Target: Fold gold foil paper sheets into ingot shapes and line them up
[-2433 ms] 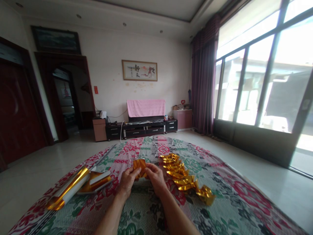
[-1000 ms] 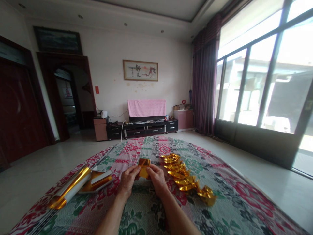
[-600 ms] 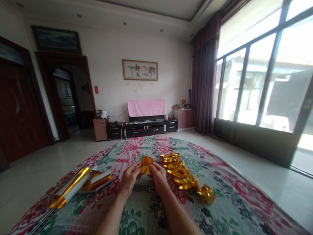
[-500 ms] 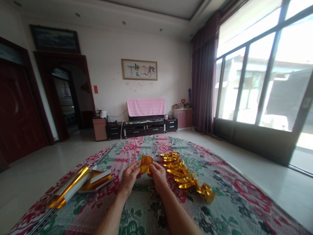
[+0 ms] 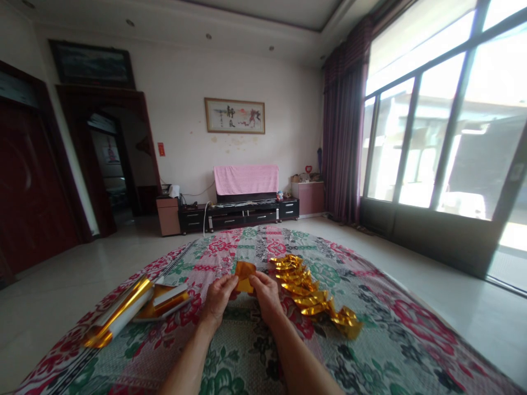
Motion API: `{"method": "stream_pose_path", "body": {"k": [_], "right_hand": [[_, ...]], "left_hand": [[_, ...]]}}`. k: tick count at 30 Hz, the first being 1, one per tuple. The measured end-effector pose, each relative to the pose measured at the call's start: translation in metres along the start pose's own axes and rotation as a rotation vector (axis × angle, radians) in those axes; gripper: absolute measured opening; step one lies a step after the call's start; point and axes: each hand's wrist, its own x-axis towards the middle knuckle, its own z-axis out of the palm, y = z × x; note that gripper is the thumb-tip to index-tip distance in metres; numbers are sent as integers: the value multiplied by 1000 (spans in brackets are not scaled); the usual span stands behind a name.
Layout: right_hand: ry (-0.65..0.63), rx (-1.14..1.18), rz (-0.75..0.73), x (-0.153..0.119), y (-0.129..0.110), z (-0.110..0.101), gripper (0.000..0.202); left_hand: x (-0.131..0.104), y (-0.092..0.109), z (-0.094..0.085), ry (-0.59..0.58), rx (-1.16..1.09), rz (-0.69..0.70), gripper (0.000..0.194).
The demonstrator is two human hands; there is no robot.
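A small square of gold foil paper (image 5: 246, 270) is held up between both hands over the cloth-covered table. My left hand (image 5: 220, 296) pinches its left edge, and my right hand (image 5: 265, 291) grips the right edge with thumb and fingers. Just right of my right hand, a row of folded gold foil pieces (image 5: 310, 302) runs from the table's middle toward the near right. At the left lies a roll of gold foil (image 5: 119, 315) with a white inner side, and beside it a stack of gold and white sheets (image 5: 168, 299).
The patterned tablecloth (image 5: 222, 351) covers a round table. Beyond it, a low black cabinet (image 5: 242, 217) stands by the wall, with a pink cloth (image 5: 247, 180) above. Tall windows and a purple curtain (image 5: 343, 137) are on the right.
Both hands have shifted very slightly left, and the held foil square has tilted a little. The foil pieces on the table lie as before.
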Motion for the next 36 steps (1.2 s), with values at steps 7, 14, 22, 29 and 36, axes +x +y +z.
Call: {"method": "stream_pose_path", "body": {"k": [7, 14, 22, 29, 36], "right_hand": [[-70, 26, -3, 3, 6, 0, 28], [-72, 83, -15, 3, 4, -2, 32], [-60, 44, -103, 6, 10, -5, 35], [-73, 72, -91, 8, 11, -5, 35], [-54, 58, -84, 6, 8, -5, 33]], "left_hand": [[0, 0, 0, 4, 36, 39, 37], [-1, 1, 1, 17, 43, 52, 37], [4, -7, -2, 53, 27, 57, 44], [4, -6, -1, 47, 33, 61, 43], [4, -6, -1, 68, 24, 49, 47]]}}
